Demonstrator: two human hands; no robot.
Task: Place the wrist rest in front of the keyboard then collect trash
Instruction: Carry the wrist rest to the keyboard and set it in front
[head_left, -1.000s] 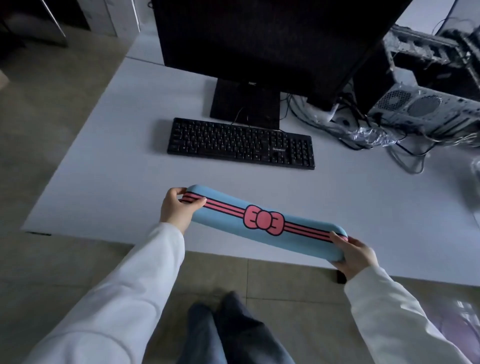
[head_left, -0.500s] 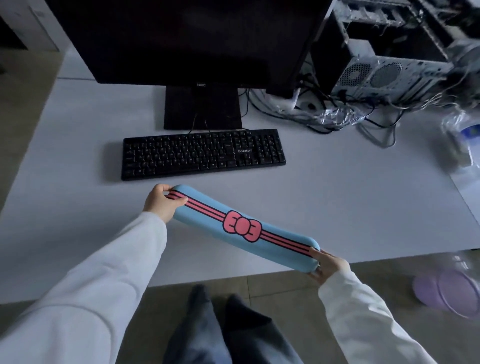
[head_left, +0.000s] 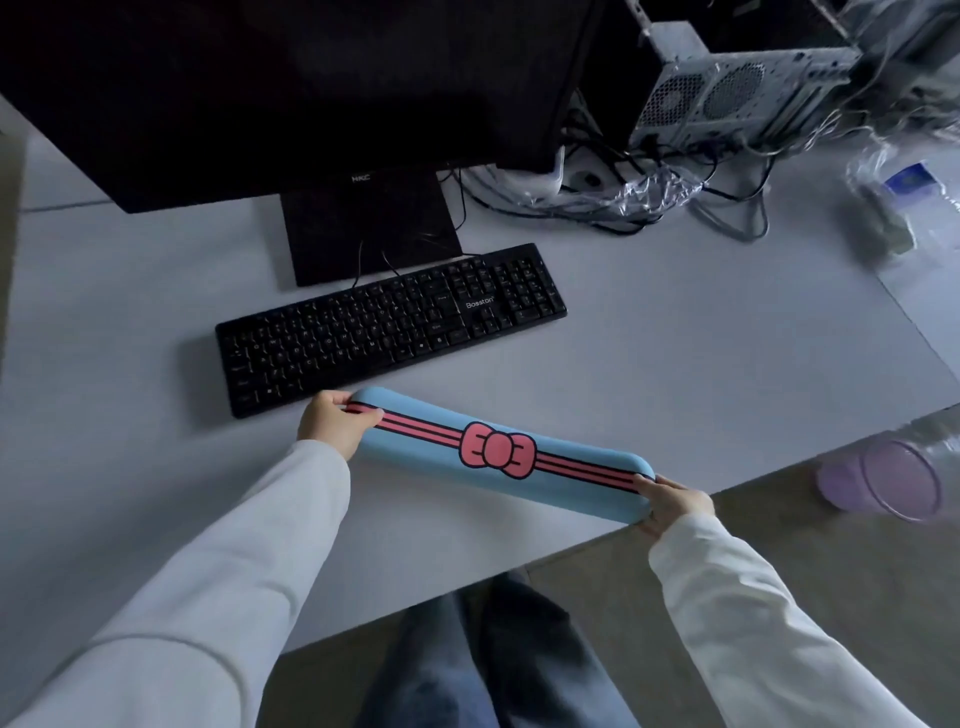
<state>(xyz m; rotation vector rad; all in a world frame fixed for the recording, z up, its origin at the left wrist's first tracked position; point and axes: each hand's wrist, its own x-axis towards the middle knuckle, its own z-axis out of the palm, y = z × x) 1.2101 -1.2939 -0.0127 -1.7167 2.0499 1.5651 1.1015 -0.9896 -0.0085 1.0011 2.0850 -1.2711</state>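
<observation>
Gripping the blue wrist rest (head_left: 498, 454) by its ends, left hand (head_left: 332, 423) and right hand (head_left: 672, 506) pinch it, thumbs on top, just in front of the keyboard (head_left: 389, 325), above the table (head_left: 675, 364).

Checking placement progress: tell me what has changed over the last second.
Both hands carried the wrist rest forward over the table; its left end now nears the keyboard. Left hand and right hand grip the same ends. Keyboard unmoved.
</observation>
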